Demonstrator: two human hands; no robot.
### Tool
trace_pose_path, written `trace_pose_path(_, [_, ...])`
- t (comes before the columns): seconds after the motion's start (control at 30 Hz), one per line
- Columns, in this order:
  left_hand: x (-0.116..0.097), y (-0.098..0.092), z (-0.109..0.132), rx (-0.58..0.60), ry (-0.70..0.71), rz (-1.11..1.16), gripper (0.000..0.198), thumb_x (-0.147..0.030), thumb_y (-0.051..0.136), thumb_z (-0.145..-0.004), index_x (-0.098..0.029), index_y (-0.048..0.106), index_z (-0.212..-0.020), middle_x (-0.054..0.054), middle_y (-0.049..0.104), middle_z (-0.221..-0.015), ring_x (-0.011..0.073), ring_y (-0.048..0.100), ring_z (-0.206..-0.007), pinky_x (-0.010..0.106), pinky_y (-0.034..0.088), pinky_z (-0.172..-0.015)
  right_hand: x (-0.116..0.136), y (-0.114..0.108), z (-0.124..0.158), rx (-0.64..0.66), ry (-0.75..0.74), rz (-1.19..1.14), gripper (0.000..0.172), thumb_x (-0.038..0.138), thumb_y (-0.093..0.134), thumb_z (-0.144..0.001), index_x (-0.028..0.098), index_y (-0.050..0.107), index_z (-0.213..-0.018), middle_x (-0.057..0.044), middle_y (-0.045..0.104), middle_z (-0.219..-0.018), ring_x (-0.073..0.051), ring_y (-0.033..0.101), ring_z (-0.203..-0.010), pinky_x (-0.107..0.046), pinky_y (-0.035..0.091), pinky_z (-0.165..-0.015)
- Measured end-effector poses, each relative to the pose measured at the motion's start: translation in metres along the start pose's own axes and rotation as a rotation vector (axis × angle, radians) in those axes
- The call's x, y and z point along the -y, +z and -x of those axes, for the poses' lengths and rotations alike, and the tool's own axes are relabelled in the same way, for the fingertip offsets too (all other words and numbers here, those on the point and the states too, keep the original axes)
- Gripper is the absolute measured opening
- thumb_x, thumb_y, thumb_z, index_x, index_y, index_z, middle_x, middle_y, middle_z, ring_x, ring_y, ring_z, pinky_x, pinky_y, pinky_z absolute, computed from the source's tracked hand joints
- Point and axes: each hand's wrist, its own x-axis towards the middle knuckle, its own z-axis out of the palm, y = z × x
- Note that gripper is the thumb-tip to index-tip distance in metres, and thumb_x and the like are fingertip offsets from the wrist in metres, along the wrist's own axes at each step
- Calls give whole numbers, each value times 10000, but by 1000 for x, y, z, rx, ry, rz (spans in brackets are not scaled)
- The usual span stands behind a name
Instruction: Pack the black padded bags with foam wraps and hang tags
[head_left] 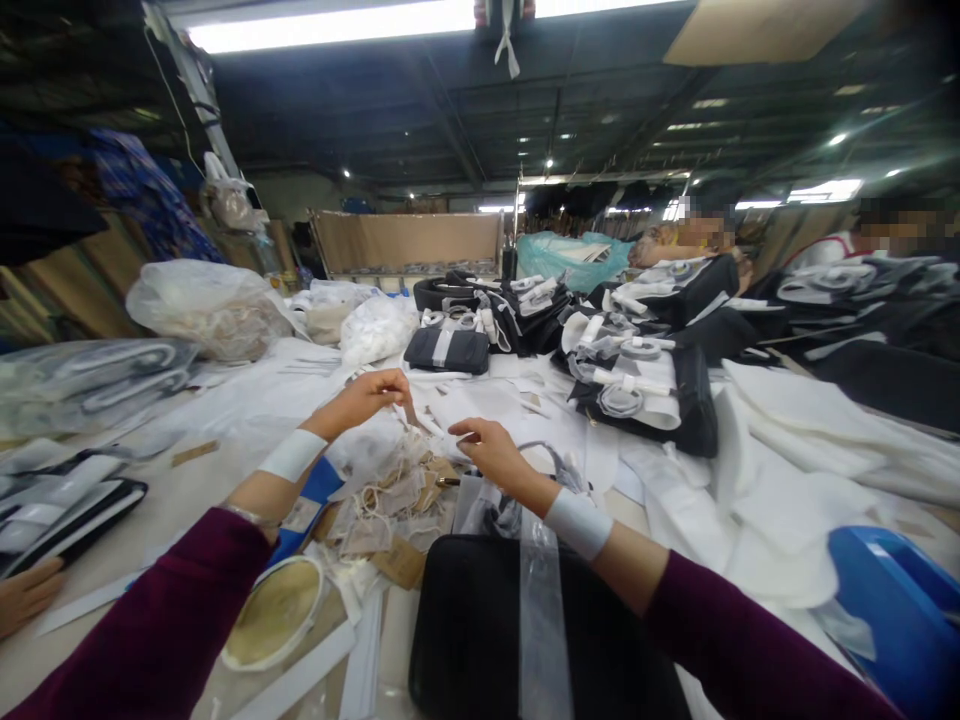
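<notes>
My left hand (369, 394) hangs over a pile of small tags with strings (382, 505), its fingers pinched together and pointing down. What they pinch, if anything, is too small to make out. To the right, my right hand (489, 452) is held with its fingers stretched toward the left hand and apart, holding nothing I can see. Below the right forearm lies a black bag (469, 630) with a clear plastic-wrapped strap (541, 610) across it. Grey wrapped straps (499, 512) rest at the bag's far edge, just under the right hand.
A round tub (274, 610) of yellowish paste stands left of the black bag. Several black bags with wrapped straps (637, 390) are stacked at the back right. White foam sheets (780, 480) and a blue bin (896, 610) lie right. Another person's hand (30, 595) shows far left.
</notes>
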Motion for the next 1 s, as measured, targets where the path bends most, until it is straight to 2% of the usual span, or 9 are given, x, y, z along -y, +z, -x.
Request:
trace_pose_path(0.2, [-33,-17,11,-302,56,194,175,-323,614,-793,-172,528,-817,7,600,-755,122,525,-657,243,416,-635,11,21,-26,-20,33,-128,348,-3,573,-692,143,710,-977,-75,700,-1006,-168,633,-846,-331,499,-855])
trace_pose_path(0.4, [-60,-17,10,-333,45,295,230,-321,707,-703,-164,554,-771,-17,567,-674,113,496,-589,242,398,-592,49,30,-26,-34,5,-308,544,205,748,-653,188,633,-1184,-55,661,-1062,-114,594,-749,-240,490,-695])
trace_pose_path(0.47, [-66,-12,11,-348,30,341,270,-336,738,-667,-163,568,-786,-14,575,-691,121,516,-609,249,408,-603,62,31,-28,-64,3,-382,376,270,737,-676,156,700,-1032,-30,677,-904,-100,552,-672,-219,453,-634])
trace_pose_path(0.53, [-67,-3,14,-414,-3,403,327,-367,738,-675,-177,566,-878,-4,605,-800,134,564,-712,256,435,-673,73,29,-30,-90,27,-441,224,295,666,-741,115,725,-860,-21,661,-737,-86,499,-582,-208,409,-568])
trace_pose_path(0.63, [-63,20,24,-459,-122,521,407,-459,670,-746,-187,523,-1010,31,634,-934,159,607,-858,293,447,-790,87,23,-30,-133,68,-523,248,297,592,-788,86,715,-834,-39,657,-681,-91,507,-545,-210,394,-527])
trace_pose_path(0.77, [-61,62,51,-244,-299,685,601,-695,489,-783,-130,553,-977,123,685,-843,234,653,-840,383,457,-801,100,14,-22,-182,89,-638,317,356,634,-748,78,695,-890,-89,684,-755,-137,596,-625,-245,459,-568])
trace_pose_path(0.87, [-73,88,76,-156,-325,760,680,-745,485,-748,-121,578,-1001,141,701,-874,248,660,-906,388,457,-841,105,11,-10,-202,83,-689,401,427,666,-701,92,683,-922,-116,696,-836,-160,621,-701,-256,476,-599])
trace_pose_path(0.97, [-88,100,97,-207,-340,735,561,-601,666,-664,-131,594,-963,68,665,-732,182,636,-685,327,478,-706,105,9,4,-187,76,-715,468,446,676,-658,119,664,-993,-123,703,-913,-200,644,-797,-279,498,-639])
trace_pose_path(1.0, [-92,99,102,-246,-347,701,483,-560,649,-678,-128,610,-890,36,619,-647,146,582,-580,295,461,-632,105,8,8,-215,87,-695,477,450,679,-639,134,667,-997,-122,707,-932,-218,654,-824,-290,512,-647])
